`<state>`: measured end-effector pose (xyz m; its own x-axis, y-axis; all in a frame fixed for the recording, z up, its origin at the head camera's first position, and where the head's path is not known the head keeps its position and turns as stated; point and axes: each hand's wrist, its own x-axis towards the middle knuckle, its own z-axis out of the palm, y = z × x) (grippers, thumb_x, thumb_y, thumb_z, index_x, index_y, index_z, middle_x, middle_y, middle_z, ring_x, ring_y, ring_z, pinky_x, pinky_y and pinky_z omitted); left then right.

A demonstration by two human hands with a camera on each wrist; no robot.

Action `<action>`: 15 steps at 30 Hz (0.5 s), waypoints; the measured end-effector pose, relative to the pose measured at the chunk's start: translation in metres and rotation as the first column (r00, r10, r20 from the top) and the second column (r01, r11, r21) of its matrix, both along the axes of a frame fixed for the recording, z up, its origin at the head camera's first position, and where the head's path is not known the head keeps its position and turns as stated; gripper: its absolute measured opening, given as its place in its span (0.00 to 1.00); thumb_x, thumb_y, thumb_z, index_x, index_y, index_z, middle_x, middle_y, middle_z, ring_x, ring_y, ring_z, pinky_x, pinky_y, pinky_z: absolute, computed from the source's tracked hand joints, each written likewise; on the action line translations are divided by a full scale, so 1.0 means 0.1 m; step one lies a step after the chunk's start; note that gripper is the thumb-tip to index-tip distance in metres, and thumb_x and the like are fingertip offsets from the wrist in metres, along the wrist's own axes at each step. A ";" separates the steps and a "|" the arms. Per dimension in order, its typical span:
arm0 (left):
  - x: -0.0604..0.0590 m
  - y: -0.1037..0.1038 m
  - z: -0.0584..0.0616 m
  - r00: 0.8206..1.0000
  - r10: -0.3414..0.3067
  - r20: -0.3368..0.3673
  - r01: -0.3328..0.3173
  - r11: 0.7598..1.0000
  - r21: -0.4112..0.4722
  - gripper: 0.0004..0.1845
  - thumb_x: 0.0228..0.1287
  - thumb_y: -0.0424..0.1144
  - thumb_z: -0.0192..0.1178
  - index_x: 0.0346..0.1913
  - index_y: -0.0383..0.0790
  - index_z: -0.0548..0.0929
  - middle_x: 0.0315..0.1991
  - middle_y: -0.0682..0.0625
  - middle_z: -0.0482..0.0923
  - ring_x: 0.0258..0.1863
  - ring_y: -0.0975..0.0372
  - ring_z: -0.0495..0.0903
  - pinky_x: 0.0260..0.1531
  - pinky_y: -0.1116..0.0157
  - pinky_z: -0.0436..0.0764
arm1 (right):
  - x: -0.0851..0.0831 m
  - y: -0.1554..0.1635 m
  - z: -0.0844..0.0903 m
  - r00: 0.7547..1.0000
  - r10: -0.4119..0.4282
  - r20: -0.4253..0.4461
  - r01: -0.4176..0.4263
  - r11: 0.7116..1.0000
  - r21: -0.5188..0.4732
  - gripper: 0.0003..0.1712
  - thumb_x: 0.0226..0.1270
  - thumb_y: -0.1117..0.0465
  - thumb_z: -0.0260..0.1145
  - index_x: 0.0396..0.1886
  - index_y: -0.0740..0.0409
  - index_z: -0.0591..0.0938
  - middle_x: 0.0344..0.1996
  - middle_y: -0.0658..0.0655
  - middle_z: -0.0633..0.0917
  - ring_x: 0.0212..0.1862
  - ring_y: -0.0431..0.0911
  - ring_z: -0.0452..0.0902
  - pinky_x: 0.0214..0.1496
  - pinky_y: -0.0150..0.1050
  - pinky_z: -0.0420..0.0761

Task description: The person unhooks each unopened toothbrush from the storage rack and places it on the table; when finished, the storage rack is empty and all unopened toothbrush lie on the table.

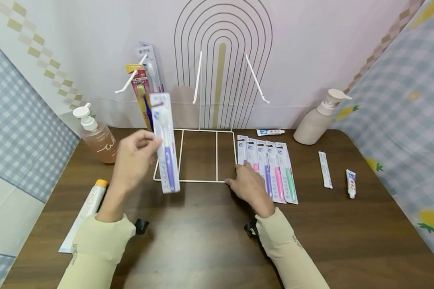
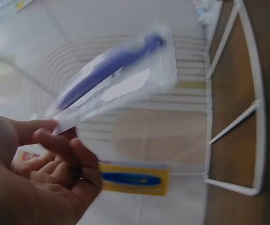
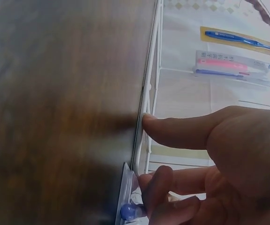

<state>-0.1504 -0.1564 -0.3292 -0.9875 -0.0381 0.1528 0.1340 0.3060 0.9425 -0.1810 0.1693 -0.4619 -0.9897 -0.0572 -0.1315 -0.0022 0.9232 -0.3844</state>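
My left hand point(image 1: 135, 160) pinches a packaged toothbrush point(image 1: 170, 168) with a purple handle, holding it upright in front of the white wire rack point(image 1: 199, 181). The package is blurred in the left wrist view. Close to the rack's front right corner, my right hand point(image 1: 248, 182) touches the base wire with its thumb, the fingers loosely bent beside the nearest package. Several packaged toothbrushes point(image 1: 279, 176) with purple, pink and green handles lie in a row there, partly covered by this hand. On the rack's left hook hang a yellow-and-red toothbrush package point(image 1: 139, 78) and a pale toothbrush package point(image 1: 150, 60).
Two more hooks point(image 1: 197, 78) jut forward from the rack. A pump bottle point(image 1: 100, 140) and a large toothpaste tube point(image 1: 87, 210) are at the left. Rightward lie small tubes point(image 1: 351, 184), a slim packet point(image 1: 325, 170) and a beige pump bottle point(image 1: 312, 124).
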 end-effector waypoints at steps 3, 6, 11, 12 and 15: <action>0.03 0.00 -0.14 0.988 -0.092 0.125 0.105 0.989 -0.101 0.11 0.85 0.36 0.63 0.50 0.28 0.86 0.21 0.59 0.80 0.23 0.64 0.78 0.23 0.66 0.72 | 0.00 0.00 0.01 1.000 -0.004 -0.001 0.004 1.000 0.000 0.42 0.77 0.39 0.77 0.77 0.62 0.84 0.69 0.70 0.84 0.51 0.58 0.89 0.52 0.62 0.89; 0.03 -0.05 -0.29 0.962 -0.119 0.246 0.170 0.966 -0.197 0.12 0.85 0.38 0.63 0.50 0.29 0.88 0.23 0.53 0.82 0.25 0.62 0.81 0.27 0.64 0.73 | -0.01 0.00 0.00 1.000 0.001 -0.010 -0.001 1.000 0.002 0.42 0.77 0.38 0.77 0.77 0.62 0.84 0.66 0.68 0.87 0.52 0.58 0.89 0.52 0.62 0.89; -0.02 -0.18 -0.51 0.905 -0.089 0.415 0.183 0.964 -0.192 0.15 0.86 0.37 0.60 0.56 0.25 0.88 0.39 0.46 0.86 0.28 0.63 0.84 0.35 0.64 0.82 | -0.02 0.00 -0.02 1.000 -0.007 -0.014 0.008 1.000 0.016 0.41 0.76 0.38 0.78 0.75 0.62 0.85 0.62 0.67 0.88 0.52 0.58 0.89 0.52 0.61 0.89; -0.03 -0.20 -0.56 0.896 -0.084 0.436 0.177 0.968 -0.177 0.15 0.86 0.36 0.60 0.56 0.23 0.87 0.41 0.45 0.86 0.28 0.63 0.83 0.35 0.64 0.83 | -0.01 0.00 -0.02 1.000 -0.008 -0.015 0.008 1.000 0.017 0.41 0.76 0.38 0.78 0.75 0.62 0.85 0.62 0.67 0.88 0.51 0.58 0.88 0.51 0.61 0.89; -0.07 -0.26 -0.66 0.879 -0.077 0.470 0.167 0.974 -0.152 0.15 0.87 0.34 0.58 0.57 0.21 0.86 0.44 0.43 0.86 0.27 0.64 0.83 0.36 0.66 0.86 | 0.00 0.01 -0.02 1.000 -0.020 -0.021 0.020 1.000 0.005 0.41 0.76 0.38 0.79 0.74 0.63 0.86 0.59 0.67 0.88 0.50 0.57 0.88 0.50 0.60 0.88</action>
